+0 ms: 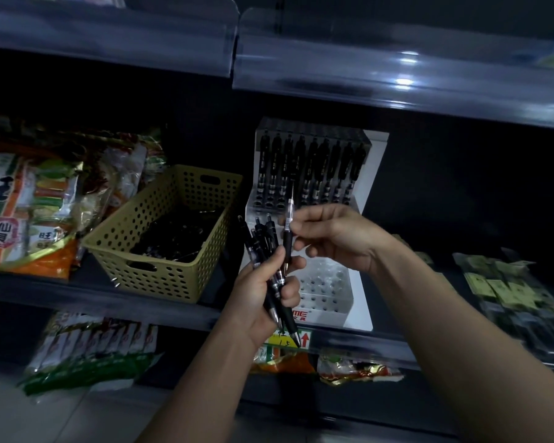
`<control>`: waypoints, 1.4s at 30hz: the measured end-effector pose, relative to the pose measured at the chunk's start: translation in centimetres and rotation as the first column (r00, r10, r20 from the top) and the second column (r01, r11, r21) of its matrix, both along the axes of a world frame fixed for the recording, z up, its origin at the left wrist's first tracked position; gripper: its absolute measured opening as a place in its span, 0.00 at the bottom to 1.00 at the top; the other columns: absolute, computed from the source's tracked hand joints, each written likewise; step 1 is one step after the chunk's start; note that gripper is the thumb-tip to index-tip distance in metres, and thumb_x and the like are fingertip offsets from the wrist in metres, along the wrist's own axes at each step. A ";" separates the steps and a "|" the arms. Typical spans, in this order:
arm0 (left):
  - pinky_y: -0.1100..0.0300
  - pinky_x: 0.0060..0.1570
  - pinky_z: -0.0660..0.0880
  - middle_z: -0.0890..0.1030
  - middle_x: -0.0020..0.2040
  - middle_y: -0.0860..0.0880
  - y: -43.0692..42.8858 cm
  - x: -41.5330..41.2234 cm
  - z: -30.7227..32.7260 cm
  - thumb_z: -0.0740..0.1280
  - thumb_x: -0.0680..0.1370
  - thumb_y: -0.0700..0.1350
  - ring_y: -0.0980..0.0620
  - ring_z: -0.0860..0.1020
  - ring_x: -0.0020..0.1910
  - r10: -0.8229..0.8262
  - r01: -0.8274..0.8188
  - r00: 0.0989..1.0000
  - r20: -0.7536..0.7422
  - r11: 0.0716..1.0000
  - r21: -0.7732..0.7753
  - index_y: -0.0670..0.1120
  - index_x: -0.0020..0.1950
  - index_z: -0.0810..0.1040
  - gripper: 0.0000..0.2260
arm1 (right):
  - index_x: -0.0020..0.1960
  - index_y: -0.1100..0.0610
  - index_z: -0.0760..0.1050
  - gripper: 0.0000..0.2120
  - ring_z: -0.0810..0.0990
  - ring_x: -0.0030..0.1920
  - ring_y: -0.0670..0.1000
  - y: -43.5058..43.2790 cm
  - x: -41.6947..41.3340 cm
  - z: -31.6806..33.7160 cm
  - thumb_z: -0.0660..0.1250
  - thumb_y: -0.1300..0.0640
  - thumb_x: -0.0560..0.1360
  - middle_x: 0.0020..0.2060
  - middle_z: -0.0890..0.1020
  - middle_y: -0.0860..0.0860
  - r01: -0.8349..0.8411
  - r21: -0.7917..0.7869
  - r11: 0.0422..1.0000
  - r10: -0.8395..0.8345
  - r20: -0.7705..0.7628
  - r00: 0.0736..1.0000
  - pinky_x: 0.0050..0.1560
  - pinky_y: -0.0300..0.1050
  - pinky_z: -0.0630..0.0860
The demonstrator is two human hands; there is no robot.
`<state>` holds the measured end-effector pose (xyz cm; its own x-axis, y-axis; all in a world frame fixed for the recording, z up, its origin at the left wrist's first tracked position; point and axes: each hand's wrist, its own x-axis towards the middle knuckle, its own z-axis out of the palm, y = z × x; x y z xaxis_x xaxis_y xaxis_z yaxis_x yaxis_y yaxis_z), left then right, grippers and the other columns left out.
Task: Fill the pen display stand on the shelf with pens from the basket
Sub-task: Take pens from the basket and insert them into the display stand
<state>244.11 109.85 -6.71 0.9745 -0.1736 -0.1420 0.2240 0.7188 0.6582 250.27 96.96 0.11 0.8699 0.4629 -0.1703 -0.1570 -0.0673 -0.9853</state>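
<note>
Right hand [336,238] is pinching one pen [289,228], left hand [263,292] is gripping spare pens [264,247]; keeping it upright, tip-down, over a vacant hole in the stand [360,292] is advised.

Overall exposure is low. The white pen display stand [378,161] is the brightest surface. Above the stand, the clear shelf-edge strip [365,75] carries two small glare spots. The strip also runs bowed and tilted, indicating wide-angle distortion. The recess [461,187] behind and right of the stand is near-black, without detail. Left of the stand, the snack bags [29,212] retain colour but are soft. Far right of the stand, the packets [506,289] are smeared by blur.
</note>
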 end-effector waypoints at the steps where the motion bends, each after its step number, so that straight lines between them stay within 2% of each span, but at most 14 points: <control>1: 0.68 0.19 0.62 0.79 0.35 0.47 0.0 0.0 0.0 0.65 0.73 0.46 0.57 0.67 0.19 -0.006 0.006 1.000 -0.001 1.000 0.002 0.44 0.44 0.81 0.08 | 0.46 0.61 0.78 0.08 0.79 0.31 0.46 0.0 0.0 -0.1 0.71 0.64 0.67 0.34 0.80 0.53 0.001 0.015 1.000 -0.001 -0.006 1.000 0.28 0.34 0.72; 5: 0.67 0.19 0.62 0.77 0.33 0.48 -0.2 0.2 -0.1 0.65 0.74 0.46 0.56 0.67 0.20 0.048 -0.048 0.999 -0.013 0.998 0.037 0.44 0.43 0.78 0.05 | 0.41 0.59 0.76 0.09 0.79 0.31 0.47 -0.1 0.3 -0.6 0.73 0.60 0.63 0.33 0.80 0.51 0.070 0.070 0.995 -0.074 0.054 0.996 0.27 0.35 0.72; 11: 0.67 0.19 0.61 0.74 0.29 0.49 -0.1 0.3 -0.2 0.66 0.74 0.45 0.57 0.66 0.19 0.057 -0.057 0.998 -0.028 0.998 0.022 0.44 0.44 0.75 0.05 | 0.42 0.59 0.77 0.08 0.82 0.33 0.48 -0.5 0.3 -1.3 0.72 0.62 0.64 0.34 0.82 0.53 0.054 0.144 0.988 -0.064 0.064 0.996 0.30 0.36 0.76; 15: 0.66 0.19 0.63 0.75 0.30 0.48 -0.2 0.2 -0.2 0.66 0.74 0.47 0.56 0.68 0.20 0.068 -0.063 0.997 -0.045 0.993 0.096 0.42 0.44 0.74 0.08 | 0.41 0.59 0.77 0.07 0.81 0.32 0.48 -0.3 0.3 -0.9 0.72 0.62 0.65 0.32 0.82 0.52 0.155 0.167 0.974 -0.178 0.132 0.975 0.30 0.37 0.76; 17: 0.66 0.19 0.64 0.76 0.30 0.48 -0.2 0.2 -0.4 0.64 0.77 0.46 0.55 0.68 0.20 0.086 -0.078 0.995 -0.055 0.989 0.122 0.42 0.46 0.74 0.07 | 0.41 0.59 0.77 0.05 0.80 0.31 0.49 -0.3 0.6 -0.4 0.73 0.64 0.68 0.31 0.81 0.51 0.293 0.184 0.938 -0.327 0.195 0.925 0.31 0.38 0.77; 20: 0.65 0.20 0.64 0.76 0.31 0.48 -0.2 0.3 -0.5 0.64 0.78 0.44 0.54 0.69 0.21 0.102 -0.093 0.993 -0.057 0.985 0.149 0.42 0.48 0.75 0.06 | 0.42 0.58 0.77 0.05 0.80 0.32 0.48 -0.7 1.2 0.1 0.73 0.64 0.71 0.34 0.81 0.51 0.508 0.175 0.844 -0.537 0.279 0.796 0.33 0.38 0.77; 23: 0.64 0.20 0.64 0.78 0.32 0.47 -0.2 0.4 -0.5 0.63 0.79 0.38 0.54 0.70 0.22 0.115 -0.104 0.992 -0.055 0.980 0.171 0.41 0.50 0.75 0.03 | 0.41 0.56 0.77 0.06 0.81 0.35 0.50 -1.0 2.1 0.4 0.73 0.63 0.72 0.38 0.82 0.53 0.604 0.189 0.774 -0.631 0.310 0.711 0.39 0.43 0.79; 26: 0.64 0.21 0.65 0.79 0.34 0.47 -0.3 0.4 -0.6 0.62 0.78 0.33 0.53 0.71 0.25 0.127 -0.116 0.990 -0.062 0.980 0.163 0.40 0.55 0.75 0.08 | 0.38 0.53 0.76 0.08 0.82 0.40 0.54 -1.0 3.0 0.4 0.72 0.63 0.73 0.36 0.82 0.51 0.678 0.198 0.708 -0.697 0.356 0.623 0.46 0.48 0.81; 29: 0.64 0.20 0.65 0.79 0.36 0.46 -0.3 0.5 -0.6 0.61 0.78 0.32 0.54 0.71 0.25 0.137 -0.125 0.989 -0.062 0.978 0.168 0.40 0.56 0.75 0.09 | 0.39 0.51 0.75 0.09 0.82 0.42 0.54 -1.0 3.6 0.1 0.72 0.62 0.73 0.37 0.81 0.50 0.723 0.203 0.660 -0.730 0.398 0.556 0.49 0.50 0.81; 31: 0.64 0.20 0.65 0.79 0.36 0.45 -0.3 0.5 -0.7 0.61 0.78 0.33 0.54 0.70 0.24 0.156 -0.145 0.986 -0.050 0.973 0.182 0.41 0.56 0.74 0.08 | 0.39 0.51 0.75 0.08 0.82 0.43 0.53 -1.2 4.0 0.0 0.72 0.61 0.73 0.37 0.81 0.49 0.756 0.176 0.630 -0.737 0.441 0.512 0.48 0.46 0.80; 34: 0.65 0.20 0.64 0.78 0.35 0.45 -0.3 0.6 -0.7 0.62 0.79 0.35 0.55 0.69 0.23 0.175 -0.165 0.984 -0.034 0.966 0.197 0.40 0.48 0.72 0.02 | 0.42 0.54 0.75 0.06 0.80 0.42 0.50 -1.4 4.2 -0.4 0.72 0.60 0.73 0.38 0.80 0.48 0.794 0.110 0.597 -0.717 0.518 0.467 0.45 0.40 0.76; 36: 0.66 0.19 0.63 0.78 0.35 0.46 -0.3 0.7 -0.8 0.62 0.79 0.37 0.55 0.69 0.22 0.182 -0.171 0.982 -0.039 0.965 0.198 0.39 0.45 0.70 0.04 | 0.43 0.55 0.76 0.05 0.79 0.41 0.49 -1.3 4.4 -0.8 0.72 0.59 0.73 0.37 0.80 0.48 0.796 0.072 0.601 -0.690 0.550 0.471 0.44 0.40 0.75; 40: 0.66 0.19 0.64 0.78 0.37 0.45 -0.3 0.8 -0.7 0.63 0.79 0.38 0.55 0.70 0.23 0.208 -0.194 0.976 -0.057 0.963 0.185 0.40 0.46 0.70 0.04 | 0.46 0.56 0.79 0.03 0.80 0.44 0.48 -1.2 4.6 -1.2 0.72 0.59 0.73 0.43 0.82 0.50 0.792 -0.032 0.610 -0.607 0.624 0.492 0.46 0.38 0.74; 42: 0.65 0.19 0.65 0.78 0.38 0.45 -0.3 0.7 -0.6 0.63 0.79 0.38 0.54 0.70 0.24 0.215 -0.201 0.975 -0.055 0.961 0.189 0.40 0.46 0.71 0.03 | 0.50 0.57 0.81 0.08 0.81 0.46 0.49 -1.0 4.4 -1.0 0.73 0.57 0.73 0.46 0.84 0.51 0.800 -0.094 0.593 -0.573 0.649 0.501 0.46 0.38 0.74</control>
<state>244.83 109.55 -7.30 0.9719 0.0672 -0.2257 0.1353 0.6251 0.7687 254.70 95.96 -0.84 0.8624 -0.3201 0.3920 0.1931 -0.5078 -0.8395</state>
